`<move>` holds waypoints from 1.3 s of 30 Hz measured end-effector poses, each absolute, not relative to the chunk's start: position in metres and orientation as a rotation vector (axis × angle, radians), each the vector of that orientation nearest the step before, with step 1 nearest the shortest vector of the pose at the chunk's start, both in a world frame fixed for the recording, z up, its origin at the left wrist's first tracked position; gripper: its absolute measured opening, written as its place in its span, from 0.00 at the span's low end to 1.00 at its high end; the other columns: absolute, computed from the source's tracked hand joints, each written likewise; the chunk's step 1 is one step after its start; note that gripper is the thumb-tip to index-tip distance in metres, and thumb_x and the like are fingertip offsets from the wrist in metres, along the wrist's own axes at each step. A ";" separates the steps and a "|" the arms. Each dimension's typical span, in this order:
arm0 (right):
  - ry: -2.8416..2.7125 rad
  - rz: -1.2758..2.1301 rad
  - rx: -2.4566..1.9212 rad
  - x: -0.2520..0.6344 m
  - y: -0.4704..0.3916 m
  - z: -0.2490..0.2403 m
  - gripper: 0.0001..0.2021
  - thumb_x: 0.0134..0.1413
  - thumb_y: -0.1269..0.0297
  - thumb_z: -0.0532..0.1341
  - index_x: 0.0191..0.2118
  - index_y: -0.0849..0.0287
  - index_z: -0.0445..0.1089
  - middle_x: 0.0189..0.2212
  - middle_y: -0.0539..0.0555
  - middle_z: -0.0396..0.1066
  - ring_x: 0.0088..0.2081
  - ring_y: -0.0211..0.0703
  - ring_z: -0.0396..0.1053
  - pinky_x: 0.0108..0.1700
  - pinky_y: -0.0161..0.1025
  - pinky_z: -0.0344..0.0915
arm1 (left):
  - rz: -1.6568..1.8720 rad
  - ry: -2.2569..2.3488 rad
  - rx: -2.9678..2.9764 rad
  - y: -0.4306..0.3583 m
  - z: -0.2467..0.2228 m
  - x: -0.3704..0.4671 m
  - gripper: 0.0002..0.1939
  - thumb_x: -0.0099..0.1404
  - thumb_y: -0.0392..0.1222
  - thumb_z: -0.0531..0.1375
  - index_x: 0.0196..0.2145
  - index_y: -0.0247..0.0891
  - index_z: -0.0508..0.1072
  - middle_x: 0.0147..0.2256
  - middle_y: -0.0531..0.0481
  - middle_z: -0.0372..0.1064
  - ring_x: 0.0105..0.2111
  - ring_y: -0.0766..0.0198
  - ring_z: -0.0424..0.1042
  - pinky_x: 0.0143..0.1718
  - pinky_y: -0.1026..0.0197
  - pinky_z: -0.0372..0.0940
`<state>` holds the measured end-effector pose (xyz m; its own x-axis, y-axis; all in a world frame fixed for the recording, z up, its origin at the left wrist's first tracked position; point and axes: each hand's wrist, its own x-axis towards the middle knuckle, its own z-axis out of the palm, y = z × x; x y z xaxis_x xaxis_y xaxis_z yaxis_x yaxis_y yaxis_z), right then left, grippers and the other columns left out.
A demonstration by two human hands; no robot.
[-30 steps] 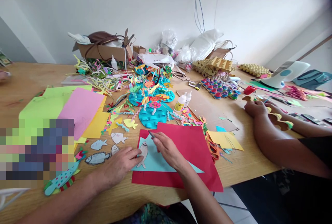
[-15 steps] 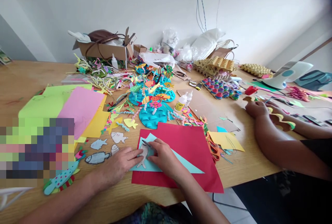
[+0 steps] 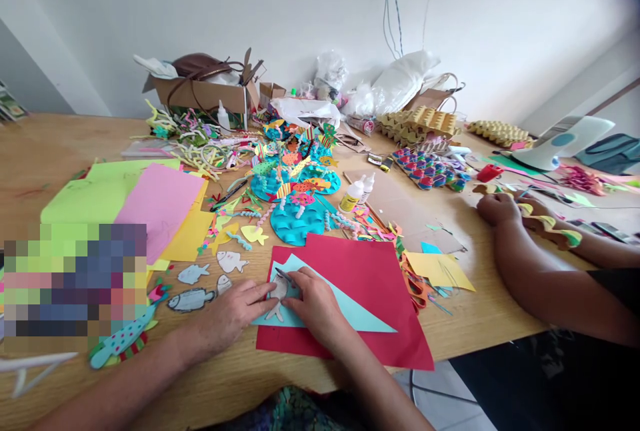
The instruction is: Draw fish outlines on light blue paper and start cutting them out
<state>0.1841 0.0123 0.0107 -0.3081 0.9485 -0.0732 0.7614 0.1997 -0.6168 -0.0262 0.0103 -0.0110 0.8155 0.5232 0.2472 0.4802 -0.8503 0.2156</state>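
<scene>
In the head view a grey fish cutout [image 3: 278, 290] lies on light blue paper [image 3: 350, 312], which rests on a larger red sheet [image 3: 367, 264]. The fingers of my left hand [image 3: 233, 311] are stretched out, their tips pressing on the cutout's left side. My right hand [image 3: 316, 303] is closed around a dark pencil [image 3: 283, 274], its tip near the top of the cutout. Part of the cutout is hidden by my fingers. Just left of the papers are several paper fish, including a grey striped fish [image 3: 191, 300] and a white fish [image 3: 231, 261].
Blue painted discs [image 3: 300, 221] bearing colourful paper fish stand beyond the red sheet, beside glue bottles [image 3: 352, 196]. Orange-handled scissors [image 3: 415, 288] lie at right. Further right, another person's hand [image 3: 500, 208] holds an egg-carton strip [image 3: 543, 219]. Coloured sheets [image 3: 160, 198] lie left.
The view has shifted slightly. My right hand and the pencil have moved a little along the cutout's upper edge; my left hand stays on it.
</scene>
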 end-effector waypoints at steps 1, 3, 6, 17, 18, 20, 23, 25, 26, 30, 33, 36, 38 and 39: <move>-2.158 0.810 -1.616 0.184 0.012 0.011 0.16 0.47 0.69 0.64 0.45 0.59 0.71 0.38 0.54 0.70 0.37 0.44 0.69 0.36 0.34 0.60 | 0.438 0.799 2.853 0.010 -0.011 -0.026 0.21 0.65 0.26 0.47 0.52 0.37 0.66 0.54 0.43 0.62 0.44 0.57 0.63 0.45 0.57 0.64; -2.157 0.819 -1.622 0.183 0.012 0.012 0.17 0.47 0.69 0.64 0.46 0.59 0.71 0.38 0.55 0.70 0.38 0.45 0.69 0.37 0.35 0.61 | 0.423 0.813 2.837 0.010 -0.010 -0.026 0.21 0.64 0.26 0.48 0.53 0.38 0.66 0.54 0.44 0.62 0.44 0.58 0.63 0.44 0.58 0.64; -2.086 0.861 -1.573 0.185 0.013 0.014 0.15 0.50 0.70 0.61 0.47 0.61 0.71 0.38 0.58 0.70 0.39 0.46 0.69 0.40 0.37 0.62 | 0.421 0.824 2.803 0.011 -0.010 -0.026 0.22 0.65 0.27 0.48 0.54 0.42 0.65 0.54 0.46 0.63 0.43 0.59 0.63 0.44 0.58 0.63; -1.241 1.392 -0.915 0.213 0.010 0.054 0.10 0.55 0.64 0.56 0.43 0.55 0.69 0.30 0.50 0.66 0.24 0.34 0.68 0.22 0.31 0.59 | 0.414 0.752 2.786 0.023 0.003 -0.020 0.13 0.67 0.30 0.50 0.43 0.41 0.71 0.47 0.48 0.68 0.41 0.59 0.63 0.41 0.59 0.60; -1.184 1.467 -0.856 0.215 0.010 0.055 0.09 0.54 0.64 0.57 0.41 0.56 0.71 0.30 0.51 0.67 0.26 0.36 0.69 0.25 0.32 0.60 | 0.416 0.745 2.768 0.025 0.005 -0.018 0.13 0.67 0.30 0.50 0.42 0.40 0.71 0.45 0.48 0.69 0.40 0.59 0.63 0.40 0.59 0.60; -1.105 1.584 -0.754 0.220 0.010 0.055 0.10 0.53 0.63 0.59 0.41 0.57 0.72 0.29 0.53 0.70 0.30 0.40 0.70 0.31 0.35 0.63 | 0.432 0.740 2.704 0.030 0.009 -0.013 0.12 0.66 0.29 0.50 0.39 0.38 0.71 0.41 0.47 0.70 0.39 0.59 0.63 0.40 0.59 0.60; -1.130 1.625 -0.718 0.228 0.008 0.048 0.13 0.50 0.63 0.62 0.43 0.55 0.71 0.31 0.52 0.71 0.33 0.40 0.68 0.35 0.36 0.61 | 0.461 0.731 2.650 0.037 0.012 -0.008 0.12 0.66 0.28 0.49 0.35 0.36 0.71 0.37 0.48 0.71 0.38 0.60 0.64 0.40 0.59 0.59; -1.240 1.641 -0.773 0.229 0.005 0.044 0.13 0.48 0.63 0.65 0.42 0.55 0.70 0.30 0.50 0.70 0.31 0.37 0.65 0.33 0.33 0.59 | 0.455 0.708 2.643 0.042 0.012 -0.006 0.12 0.66 0.28 0.50 0.34 0.37 0.72 0.36 0.49 0.71 0.38 0.61 0.65 0.40 0.61 0.60; -1.298 1.647 -0.817 0.229 0.004 0.042 0.11 0.47 0.62 0.66 0.38 0.56 0.69 0.28 0.49 0.68 0.29 0.35 0.63 0.31 0.32 0.57 | 0.451 0.698 2.638 0.043 0.011 -0.005 0.12 0.66 0.28 0.50 0.34 0.37 0.72 0.35 0.49 0.70 0.38 0.62 0.65 0.40 0.62 0.60; -1.447 1.549 -1.060 0.215 -0.002 0.038 0.09 0.51 0.59 0.60 0.27 0.59 0.63 0.18 0.44 0.57 0.20 0.31 0.53 0.22 0.29 0.48 | 0.436 0.680 2.623 0.048 0.008 -0.004 0.11 0.67 0.30 0.51 0.33 0.37 0.72 0.36 0.49 0.69 0.38 0.62 0.66 0.40 0.63 0.61; -1.549 1.477 -1.119 0.200 -0.006 0.034 0.04 0.52 0.65 0.55 0.32 0.59 0.62 0.17 0.43 0.59 0.20 0.32 0.55 0.22 0.29 0.51 | 0.414 0.666 2.616 0.048 0.008 -0.004 0.09 0.66 0.30 0.52 0.34 0.37 0.72 0.36 0.50 0.69 0.39 0.62 0.66 0.41 0.62 0.60; -1.698 1.293 -1.216 0.189 -0.009 0.029 0.02 0.47 0.71 0.53 0.27 0.59 0.62 0.18 0.45 0.62 0.21 0.32 0.57 0.24 0.29 0.53 | 0.394 0.667 2.610 0.047 0.012 -0.004 0.07 0.66 0.31 0.54 0.33 0.37 0.71 0.35 0.50 0.69 0.38 0.63 0.66 0.41 0.63 0.60; -1.755 1.184 -1.260 0.184 -0.010 0.025 0.04 0.45 0.73 0.53 0.25 0.59 0.63 0.19 0.45 0.64 0.21 0.32 0.57 0.24 0.28 0.53 | 0.390 0.683 2.603 0.046 0.016 -0.002 0.06 0.65 0.31 0.55 0.32 0.37 0.70 0.34 0.50 0.68 0.37 0.63 0.66 0.41 0.63 0.60; -1.770 1.157 -1.269 0.182 -0.011 0.023 0.04 0.45 0.74 0.53 0.26 0.59 0.63 0.19 0.45 0.64 0.21 0.32 0.57 0.24 0.28 0.54 | 0.389 0.695 2.600 0.045 0.018 -0.001 0.05 0.65 0.31 0.56 0.32 0.36 0.70 0.35 0.50 0.68 0.37 0.63 0.66 0.41 0.63 0.59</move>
